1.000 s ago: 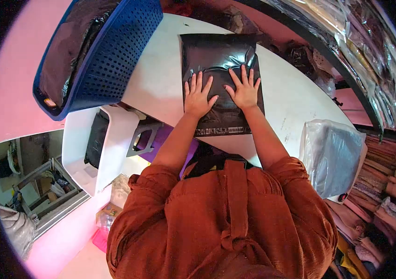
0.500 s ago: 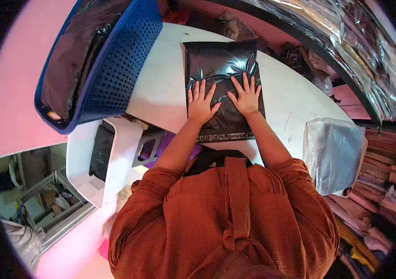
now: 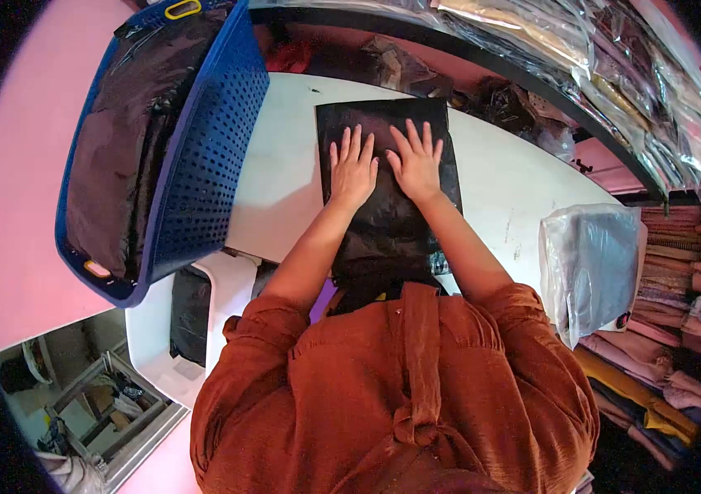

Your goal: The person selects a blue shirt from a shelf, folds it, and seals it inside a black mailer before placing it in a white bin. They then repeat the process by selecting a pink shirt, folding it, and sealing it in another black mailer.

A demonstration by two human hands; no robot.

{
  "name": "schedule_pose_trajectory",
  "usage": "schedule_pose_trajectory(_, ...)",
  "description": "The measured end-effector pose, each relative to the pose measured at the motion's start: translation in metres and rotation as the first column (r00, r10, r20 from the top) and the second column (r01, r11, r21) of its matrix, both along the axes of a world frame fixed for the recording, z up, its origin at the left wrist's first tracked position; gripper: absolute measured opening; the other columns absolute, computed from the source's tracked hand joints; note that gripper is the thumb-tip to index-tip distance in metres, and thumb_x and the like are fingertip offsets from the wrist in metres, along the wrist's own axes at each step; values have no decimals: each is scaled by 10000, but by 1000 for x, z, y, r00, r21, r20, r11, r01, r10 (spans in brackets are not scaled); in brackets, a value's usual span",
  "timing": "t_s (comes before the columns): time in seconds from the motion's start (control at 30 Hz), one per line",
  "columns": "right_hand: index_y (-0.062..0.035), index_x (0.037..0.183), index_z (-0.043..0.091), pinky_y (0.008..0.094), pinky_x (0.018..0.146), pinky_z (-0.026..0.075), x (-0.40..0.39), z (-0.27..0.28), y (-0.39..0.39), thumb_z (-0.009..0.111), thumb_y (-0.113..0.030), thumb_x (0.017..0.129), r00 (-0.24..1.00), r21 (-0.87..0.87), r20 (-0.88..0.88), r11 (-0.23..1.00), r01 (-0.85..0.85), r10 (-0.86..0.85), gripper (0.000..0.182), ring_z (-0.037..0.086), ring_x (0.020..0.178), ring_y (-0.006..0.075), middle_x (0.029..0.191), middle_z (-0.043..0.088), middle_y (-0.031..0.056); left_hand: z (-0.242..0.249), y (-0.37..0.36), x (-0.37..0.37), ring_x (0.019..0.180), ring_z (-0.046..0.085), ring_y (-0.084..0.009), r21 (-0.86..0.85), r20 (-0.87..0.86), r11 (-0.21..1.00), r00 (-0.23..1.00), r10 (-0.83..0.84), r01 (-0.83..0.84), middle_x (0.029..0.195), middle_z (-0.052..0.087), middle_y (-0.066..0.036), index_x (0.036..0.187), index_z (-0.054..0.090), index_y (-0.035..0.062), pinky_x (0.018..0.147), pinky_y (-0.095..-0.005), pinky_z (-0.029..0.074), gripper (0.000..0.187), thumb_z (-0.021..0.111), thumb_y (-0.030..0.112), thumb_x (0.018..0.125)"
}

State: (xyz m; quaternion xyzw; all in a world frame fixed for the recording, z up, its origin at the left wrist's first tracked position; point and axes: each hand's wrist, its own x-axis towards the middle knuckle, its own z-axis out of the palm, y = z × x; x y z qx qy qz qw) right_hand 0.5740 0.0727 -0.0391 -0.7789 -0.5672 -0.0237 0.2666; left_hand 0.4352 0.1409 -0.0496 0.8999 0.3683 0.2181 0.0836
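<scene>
A shiny black plastic mailing bag (image 3: 387,235) lies flat on the white table (image 3: 285,123) in front of me. My left hand (image 3: 354,174) rests on its upper left part, palm down with fingers stretched out. On the upper right part lies my right hand (image 3: 418,166), also flat, its fingers spread. Both hands press on the bag without gripping it. The bag's near end reaches the table edge by my body and is partly hidden there.
A blue perforated basket (image 3: 202,156) holding black plastic packages (image 3: 124,156) stands at the left. Below it is a white bin (image 3: 153,350). A clear plastic-wrapped pack (image 3: 589,267) lies at the right, beside stacked folded fabrics (image 3: 668,329). Plastic-wrapped items (image 3: 614,74) fill a shelf above.
Both hands have slid over the bag towards its far edge. The bag's surface looks smoother, with fewer bright wrinkles. The view has tilted slightly, so the table appears lower.
</scene>
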Motion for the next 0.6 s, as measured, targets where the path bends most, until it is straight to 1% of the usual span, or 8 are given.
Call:
schedule_pose_trajectory(0.07,-225,1321,471,662,1030,167,2,-6,17,562,-357,866,994,-47,89,997,-57,61,482,206,1362,400,1444,344,117,-6,14,6,1382,203,-328,-5,-46,1000,999,-1,1,1470,276,-160,1357,413,90,1082,-554,177,515,513,293,894)
schedule_pose_trajectory(0.13,-247,1332,461,668,1033,149,9,-12,29,563,-400,857,991,-93,111,993,-69,80,510,192,1371,390,1456,324,117,-7,24,9,1390,176,-332,-16,-104,999,994,35,-37,1483,242,-170,1389,371,103,1088,-557,151,574,521,333,884)
schedule_pose_trajectory(0.17,-260,1340,453,674,1031,139,15,-16,32,553,-442,851,986,-116,158,993,-38,56,531,184,1373,390,1462,311,119,-9,28,9,1396,151,-340,-37,-134,997,989,58,-64,1494,210,-179,1419,332,142,1087,-574,123,641,531,400,867)
schedule_pose_trajectory(0.23,-307,1362,423,689,1024,114,30,-22,34,519,-553,831,973,-167,233,985,39,1,593,162,1380,391,1478,280,122,-13,27,2,1396,149,-343,-72,-188,992,978,88,-103,1494,208,-181,1424,328,164,1082,-585,117,660,537,428,855)
schedule_pose_trajectory(0.27,-327,1371,405,692,1016,134,37,-26,33,516,-578,821,973,-175,231,982,67,-25,615,172,1375,399,1485,267,119,-15,27,1,1396,147,-346,-101,-230,985,966,115,-141,1495,205,-183,1428,324,186,1077,-596,111,680,543,456,844)
schedule_pose_trajectory(0.3,-338,1375,397,694,1011,144,40,-29,32,520,-583,816,975,-183,221,980,80,-39,623,179,1372,401,1489,260,118,-18,29,-2,1389,166,-350,-55,-180,991,978,110,-121,1493,209,-187,1427,331,211,1069,-612,114,702,551,495,824)
schedule_pose_trajectory(0.43,-359,1382,379,702,1000,160,45,-37,29,524,-593,811,985,-194,166,978,73,-40,634,195,1365,408,1497,242,114,-19,27,-2,1372,206,-372,-72,-134,991,986,103,-113,1487,224,-196,1415,357,199,1056,-622,137,685,580,458,822)
schedule_pose_trajectory(0.6,-354,1382,381,706,1002,147,46,-38,29,517,-580,826,992,-202,119,977,64,-40,615,194,1365,410,1494,246,119,-22,28,0,1369,216,-365,-71,-129,991,986,105,-115,1480,241,-191,1397,389,191,1060,-615,136,675,590,458,811)
